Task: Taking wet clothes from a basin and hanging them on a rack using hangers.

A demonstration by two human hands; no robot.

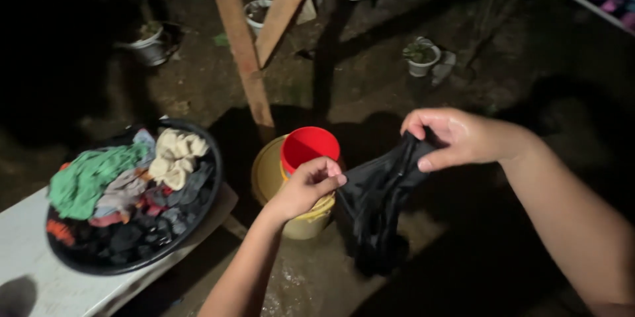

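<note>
Pinching a wet black garment (377, 204), both hands' fingers grip it: left hand (307, 188) low, right hand (456, 138) raised.

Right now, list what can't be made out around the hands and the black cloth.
Head view only:
- Inside of the red cup: too steeply angled to see.
- Yellow bucket: mostly behind the left hand and cup.
- Black cloth: lower end lost in shadow, held by the right hand.
- Basin bottom: covered by the clothes pile.
</note>
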